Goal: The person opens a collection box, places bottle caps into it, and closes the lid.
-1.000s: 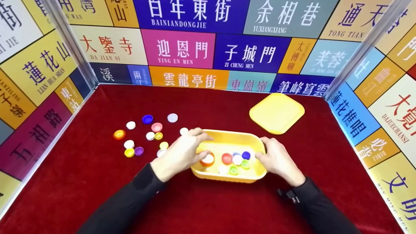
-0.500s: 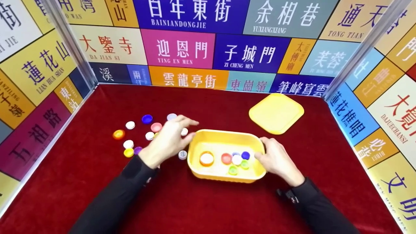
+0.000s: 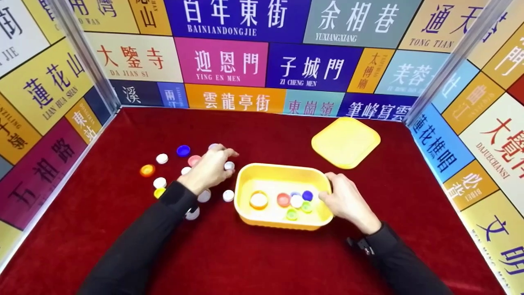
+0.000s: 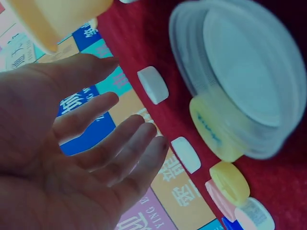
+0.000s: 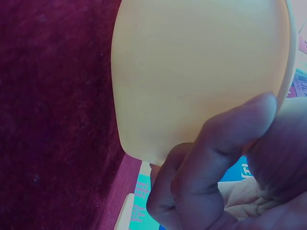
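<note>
My right hand point(image 3: 348, 200) grips the right end of a yellow plastic box point(image 3: 278, 221), thumb over the rim; the right wrist view shows its fingers curled against the box wall point(image 5: 192, 72). Inside lie several bottle caps, among them an orange-and-white one point(image 3: 258, 200), a red one point(image 3: 283, 200) and a dark blue one point(image 3: 307, 196). Left of the box, my left hand point(image 3: 208, 169) hovers over loose caps, partly hiding them. In the left wrist view its fingers point(image 4: 139, 148) are spread and loosely bent, holding nothing. White caps point(image 4: 153, 85) stand just beyond the fingertips.
A yellow lid point(image 3: 346, 142) lies behind the box to the right. Loose caps, including an orange one point(image 3: 147, 170) and a blue one point(image 3: 183, 150), are scattered on the red cloth point(image 3: 266, 262). Sign-printed panels point(image 3: 223, 61) wall the table's back and sides.
My left hand has moved left, from over the box's left end to above the loose caps. The right hand keeps its grip on the box, which stays in place.
</note>
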Demonstrator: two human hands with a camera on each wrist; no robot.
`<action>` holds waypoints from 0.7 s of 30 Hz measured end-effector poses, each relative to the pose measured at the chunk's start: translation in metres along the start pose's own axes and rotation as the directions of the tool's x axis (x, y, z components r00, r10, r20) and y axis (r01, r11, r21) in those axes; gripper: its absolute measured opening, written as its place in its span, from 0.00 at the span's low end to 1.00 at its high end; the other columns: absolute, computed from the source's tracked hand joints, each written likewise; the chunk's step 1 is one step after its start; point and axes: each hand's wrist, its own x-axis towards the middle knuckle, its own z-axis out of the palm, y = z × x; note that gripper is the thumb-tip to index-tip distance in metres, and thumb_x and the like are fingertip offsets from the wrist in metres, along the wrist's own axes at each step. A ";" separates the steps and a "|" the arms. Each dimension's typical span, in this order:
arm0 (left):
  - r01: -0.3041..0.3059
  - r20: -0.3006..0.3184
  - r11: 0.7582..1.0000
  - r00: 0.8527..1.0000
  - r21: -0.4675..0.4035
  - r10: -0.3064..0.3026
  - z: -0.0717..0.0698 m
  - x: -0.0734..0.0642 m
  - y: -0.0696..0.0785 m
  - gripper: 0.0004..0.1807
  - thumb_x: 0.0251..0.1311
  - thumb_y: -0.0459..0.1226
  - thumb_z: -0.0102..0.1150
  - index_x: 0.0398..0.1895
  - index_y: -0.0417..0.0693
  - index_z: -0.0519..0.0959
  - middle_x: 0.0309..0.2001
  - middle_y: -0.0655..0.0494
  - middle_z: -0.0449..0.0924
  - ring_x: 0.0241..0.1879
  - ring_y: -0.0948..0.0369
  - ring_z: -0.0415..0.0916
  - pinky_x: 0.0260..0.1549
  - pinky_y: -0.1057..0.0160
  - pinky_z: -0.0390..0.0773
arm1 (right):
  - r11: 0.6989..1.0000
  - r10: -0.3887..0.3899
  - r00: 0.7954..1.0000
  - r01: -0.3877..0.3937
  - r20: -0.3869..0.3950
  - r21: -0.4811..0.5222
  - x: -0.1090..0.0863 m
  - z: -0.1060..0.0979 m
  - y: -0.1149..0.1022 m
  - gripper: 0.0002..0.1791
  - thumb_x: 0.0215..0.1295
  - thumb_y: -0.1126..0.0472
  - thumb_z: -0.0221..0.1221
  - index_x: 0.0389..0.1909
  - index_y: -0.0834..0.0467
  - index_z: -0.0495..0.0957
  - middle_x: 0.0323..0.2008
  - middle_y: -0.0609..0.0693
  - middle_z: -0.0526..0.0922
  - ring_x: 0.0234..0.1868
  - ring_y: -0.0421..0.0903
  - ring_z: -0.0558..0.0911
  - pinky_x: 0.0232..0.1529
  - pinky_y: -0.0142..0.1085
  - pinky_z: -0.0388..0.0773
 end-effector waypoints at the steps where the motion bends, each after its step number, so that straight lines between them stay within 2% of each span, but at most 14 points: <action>1: 0.000 0.011 1.000 1.000 0.007 -0.001 0.001 0.001 -0.001 0.24 0.72 0.29 0.73 0.69 0.37 0.88 0.62 0.31 0.85 0.64 0.39 0.83 0.68 0.42 0.90 | 1.000 0.001 1.000 -0.001 0.001 0.001 0.000 0.000 0.000 0.26 0.73 0.64 0.68 0.70 0.67 0.84 0.54 0.66 0.87 0.54 0.60 0.86 0.56 0.51 0.85; 10: -0.043 0.076 0.996 0.996 0.084 0.036 0.004 0.006 -0.004 0.17 0.67 0.26 0.72 0.58 0.36 0.92 0.53 0.33 0.90 0.56 0.40 0.87 0.58 0.41 0.93 | 1.000 0.007 1.000 -0.007 0.016 0.004 -0.001 0.001 -0.001 0.26 0.75 0.65 0.68 0.71 0.68 0.83 0.54 0.67 0.87 0.53 0.59 0.86 0.56 0.51 0.85; 15: -0.050 0.079 0.994 0.996 0.095 0.042 0.004 0.008 -0.003 0.14 0.68 0.25 0.72 0.54 0.36 0.94 0.52 0.34 0.91 0.56 0.40 0.88 0.58 0.42 0.94 | 1.000 0.014 1.000 -0.014 0.018 0.009 -0.001 0.000 -0.001 0.26 0.75 0.65 0.68 0.72 0.68 0.82 0.55 0.67 0.86 0.53 0.60 0.86 0.57 0.52 0.85; 21: -0.043 0.079 0.996 0.996 0.076 0.037 0.003 0.007 -0.002 0.13 0.69 0.24 0.72 0.54 0.35 0.93 0.52 0.33 0.90 0.56 0.39 0.89 0.59 0.41 0.93 | 1.000 0.002 1.000 -0.002 0.003 -0.001 -0.001 -0.001 0.001 0.26 0.74 0.65 0.68 0.70 0.68 0.83 0.54 0.67 0.87 0.53 0.60 0.86 0.57 0.52 0.85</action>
